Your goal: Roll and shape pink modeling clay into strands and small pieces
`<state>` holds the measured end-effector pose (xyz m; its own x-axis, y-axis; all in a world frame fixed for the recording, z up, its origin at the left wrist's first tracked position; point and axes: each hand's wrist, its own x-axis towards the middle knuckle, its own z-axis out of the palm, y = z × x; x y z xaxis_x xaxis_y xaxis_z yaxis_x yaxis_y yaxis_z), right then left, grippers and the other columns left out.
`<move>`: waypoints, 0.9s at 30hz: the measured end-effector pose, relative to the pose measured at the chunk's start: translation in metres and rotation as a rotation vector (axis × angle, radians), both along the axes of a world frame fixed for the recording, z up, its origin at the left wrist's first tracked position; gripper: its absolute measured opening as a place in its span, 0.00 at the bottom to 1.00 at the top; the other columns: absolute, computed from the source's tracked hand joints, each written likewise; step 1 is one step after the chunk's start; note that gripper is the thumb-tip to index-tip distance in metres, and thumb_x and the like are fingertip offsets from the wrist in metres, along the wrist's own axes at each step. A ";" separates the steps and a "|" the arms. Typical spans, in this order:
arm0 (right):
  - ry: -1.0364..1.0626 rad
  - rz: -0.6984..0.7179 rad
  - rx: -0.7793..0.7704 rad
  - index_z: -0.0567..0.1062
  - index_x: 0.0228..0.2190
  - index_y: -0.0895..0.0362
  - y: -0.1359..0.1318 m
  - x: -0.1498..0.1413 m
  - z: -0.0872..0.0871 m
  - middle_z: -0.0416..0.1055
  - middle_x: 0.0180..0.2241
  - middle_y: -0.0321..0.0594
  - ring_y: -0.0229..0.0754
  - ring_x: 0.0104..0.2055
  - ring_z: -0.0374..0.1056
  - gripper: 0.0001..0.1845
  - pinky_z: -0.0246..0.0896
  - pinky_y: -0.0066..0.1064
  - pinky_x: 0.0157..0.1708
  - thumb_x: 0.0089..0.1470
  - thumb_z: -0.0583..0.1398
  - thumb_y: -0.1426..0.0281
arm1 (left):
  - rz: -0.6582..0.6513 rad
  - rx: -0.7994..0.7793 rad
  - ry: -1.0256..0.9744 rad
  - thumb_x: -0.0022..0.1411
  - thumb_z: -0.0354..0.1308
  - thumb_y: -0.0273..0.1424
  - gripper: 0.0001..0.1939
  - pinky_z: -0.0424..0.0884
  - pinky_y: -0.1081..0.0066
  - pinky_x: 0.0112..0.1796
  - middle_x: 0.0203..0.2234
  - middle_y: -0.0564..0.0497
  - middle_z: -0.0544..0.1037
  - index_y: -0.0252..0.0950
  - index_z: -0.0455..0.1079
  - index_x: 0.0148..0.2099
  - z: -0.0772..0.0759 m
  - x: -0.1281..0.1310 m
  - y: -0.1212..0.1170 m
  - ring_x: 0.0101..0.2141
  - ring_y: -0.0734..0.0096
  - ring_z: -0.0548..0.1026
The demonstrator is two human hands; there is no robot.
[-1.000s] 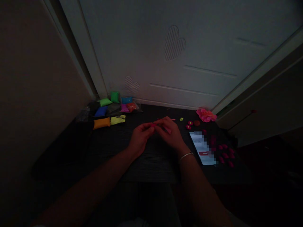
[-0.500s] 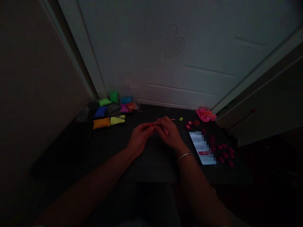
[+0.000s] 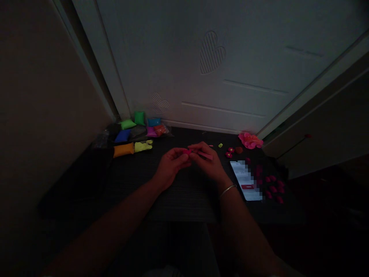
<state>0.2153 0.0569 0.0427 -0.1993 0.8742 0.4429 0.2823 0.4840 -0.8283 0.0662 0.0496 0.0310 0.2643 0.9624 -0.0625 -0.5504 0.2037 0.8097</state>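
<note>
Between the thumb and fingers of my left hand (image 3: pixel 169 168) is a small bright pink piece of clay (image 3: pixel 187 151). My right hand (image 3: pixel 212 167) is closed around a slim pink modelling tool (image 3: pixel 206 155), whose flat end sticks out past the fingers. The tool's other end points at the clay, though the dim light hides whether they touch. Both hands are close together over the dark table (image 3: pixel 178 204). Just behind the right hand lies another thin pink stick (image 3: pixel 211 146), mostly covered by it.
Coloured clay packets (image 3: pixel 123 150) lie at the back left. To the right are two small pink flowers (image 3: pixel 231 150), a yellow-green bit (image 3: pixel 220 145), a brownish lump (image 3: pixel 239 150), a large pink flower (image 3: pixel 250 141), a lit phone (image 3: pixel 245 181) and several pink pieces (image 3: pixel 272 189). A white panel (image 3: pixel 173 57) stands behind.
My right hand has turned, so more of the pink tool shows beside its fingers. The pink clay in my left hand shows more clearly than half a second ago.
</note>
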 end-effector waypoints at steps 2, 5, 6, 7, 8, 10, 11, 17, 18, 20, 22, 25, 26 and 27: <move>0.045 0.026 -0.032 0.73 0.33 0.53 -0.002 0.000 0.003 0.65 0.30 0.34 0.36 0.33 0.63 0.07 0.59 0.29 0.34 0.48 0.60 0.67 | -0.024 0.021 0.010 0.47 0.64 0.30 0.11 0.72 0.70 0.32 0.30 0.51 0.76 0.34 0.71 0.35 0.003 -0.002 -0.001 0.31 0.73 0.74; 0.120 0.073 -0.093 0.72 0.31 0.54 -0.005 0.000 0.007 0.66 0.30 0.34 0.36 0.33 0.64 0.07 0.60 0.29 0.32 0.47 0.61 0.65 | -0.059 0.060 0.017 0.47 0.63 0.31 0.11 0.73 0.71 0.27 0.29 0.50 0.76 0.34 0.71 0.34 0.006 -0.005 -0.002 0.30 0.71 0.74; 0.140 0.091 -0.110 0.72 0.30 0.54 -0.006 0.001 0.007 0.66 0.30 0.34 0.36 0.33 0.64 0.08 0.61 0.29 0.32 0.47 0.61 0.65 | -0.066 0.073 0.021 0.47 0.63 0.31 0.11 0.73 0.71 0.26 0.29 0.50 0.76 0.34 0.71 0.34 0.006 -0.006 -0.002 0.29 0.70 0.74; 0.157 0.107 -0.121 0.72 0.30 0.54 -0.007 0.001 0.008 0.67 0.29 0.34 0.36 0.32 0.64 0.08 0.61 0.29 0.32 0.46 0.61 0.64 | -0.072 0.085 0.023 0.46 0.63 0.31 0.11 0.73 0.72 0.25 0.29 0.50 0.76 0.34 0.71 0.34 0.006 -0.006 -0.002 0.29 0.70 0.74; 0.172 0.119 -0.124 0.72 0.29 0.54 -0.008 0.001 0.009 0.67 0.29 0.34 0.36 0.32 0.64 0.08 0.61 0.29 0.32 0.46 0.62 0.64 | -0.076 0.095 0.023 0.46 0.64 0.31 0.12 0.73 0.73 0.24 0.29 0.50 0.76 0.35 0.72 0.35 0.006 -0.007 -0.002 0.28 0.70 0.74; 0.190 0.137 -0.110 0.72 0.29 0.53 -0.009 0.001 0.010 0.67 0.29 0.34 0.36 0.33 0.65 0.07 0.61 0.30 0.33 0.46 0.62 0.64 | -0.082 0.113 0.016 0.45 0.64 0.31 0.13 0.73 0.74 0.22 0.29 0.50 0.76 0.35 0.72 0.36 0.005 -0.008 -0.002 0.27 0.71 0.74; 0.197 0.147 -0.100 0.73 0.29 0.53 -0.009 0.002 0.011 0.67 0.29 0.34 0.36 0.33 0.65 0.07 0.61 0.30 0.33 0.46 0.62 0.64 | -0.087 0.124 0.013 0.45 0.64 0.30 0.13 0.73 0.74 0.22 0.29 0.50 0.77 0.36 0.72 0.37 0.005 -0.008 -0.002 0.27 0.71 0.74; 0.181 0.261 -0.067 0.75 0.30 0.52 -0.008 0.009 0.011 0.66 0.29 0.34 0.36 0.33 0.64 0.07 0.60 0.30 0.33 0.46 0.62 0.64 | -0.128 0.189 0.006 0.42 0.66 0.29 0.10 0.73 0.74 0.20 0.24 0.51 0.76 0.35 0.73 0.30 0.009 -0.010 -0.004 0.24 0.71 0.74; 0.180 0.274 -0.069 0.75 0.30 0.52 -0.008 0.010 0.010 0.66 0.29 0.34 0.36 0.33 0.64 0.07 0.59 0.31 0.33 0.46 0.62 0.63 | -0.141 0.190 0.013 0.41 0.66 0.29 0.10 0.73 0.74 0.19 0.23 0.52 0.75 0.34 0.72 0.30 0.010 -0.011 -0.005 0.24 0.72 0.74; 0.179 0.286 -0.086 0.75 0.29 0.53 -0.009 0.011 0.010 0.66 0.29 0.34 0.36 0.32 0.64 0.08 0.59 0.31 0.33 0.46 0.62 0.63 | -0.166 0.186 0.026 0.41 0.67 0.30 0.10 0.73 0.74 0.19 0.23 0.52 0.75 0.34 0.72 0.29 0.011 -0.012 -0.005 0.23 0.72 0.74; 0.179 0.296 -0.109 0.75 0.28 0.53 -0.009 0.011 0.010 0.65 0.29 0.35 0.36 0.32 0.63 0.08 0.59 0.31 0.33 0.46 0.62 0.63 | -0.190 0.188 0.034 0.40 0.67 0.30 0.11 0.73 0.74 0.19 0.22 0.52 0.74 0.34 0.71 0.29 0.012 -0.012 -0.006 0.23 0.71 0.74; 0.189 0.330 -0.123 0.75 0.28 0.53 -0.011 0.010 0.012 0.65 0.29 0.34 0.36 0.32 0.63 0.07 0.58 0.30 0.32 0.47 0.62 0.64 | -0.228 0.208 0.029 0.41 0.66 0.31 0.10 0.74 0.73 0.19 0.22 0.52 0.74 0.34 0.71 0.28 0.012 -0.013 -0.006 0.24 0.71 0.74; 0.191 0.336 -0.124 0.75 0.28 0.53 -0.011 0.009 0.012 0.65 0.28 0.34 0.36 0.32 0.63 0.06 0.58 0.30 0.32 0.47 0.61 0.64 | -0.234 0.212 0.027 0.42 0.66 0.31 0.10 0.74 0.73 0.19 0.22 0.52 0.74 0.35 0.71 0.28 0.012 -0.014 -0.006 0.24 0.70 0.74; 0.190 0.335 -0.124 0.75 0.28 0.53 -0.011 0.009 0.013 0.65 0.28 0.34 0.36 0.32 0.63 0.06 0.58 0.30 0.32 0.47 0.61 0.64 | -0.235 0.213 0.029 0.42 0.66 0.31 0.10 0.74 0.73 0.19 0.22 0.52 0.74 0.35 0.71 0.29 0.012 -0.014 -0.005 0.24 0.70 0.74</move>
<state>0.2243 0.0454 0.0554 -0.4068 0.8241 0.3941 -0.0378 0.4159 -0.9086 0.0525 0.0441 0.0428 0.4817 0.8676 0.1233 -0.4848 0.1466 0.8623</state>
